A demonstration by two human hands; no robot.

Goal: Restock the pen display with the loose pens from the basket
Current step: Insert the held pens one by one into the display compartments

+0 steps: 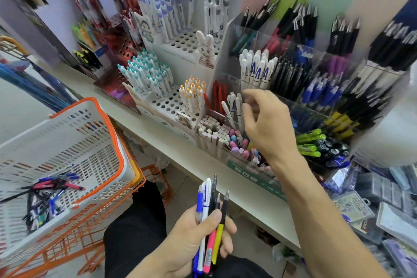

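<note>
Restocking looks partly done: the right hand point(264, 119), fingers loosely curled, reaches the white pens point(234, 108) in the clear display point(293, 106), the left hand point(198, 239) grips a bunch of pens point(208, 221), and more loose pens point(49, 189) lie in the basket point(106, 142) at near left.

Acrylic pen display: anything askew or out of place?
One white pen with blue lettering leans left in the front clear compartment beside the right hand, while its neighbours stand upright. Nothing spilled or damaged shows.
</note>
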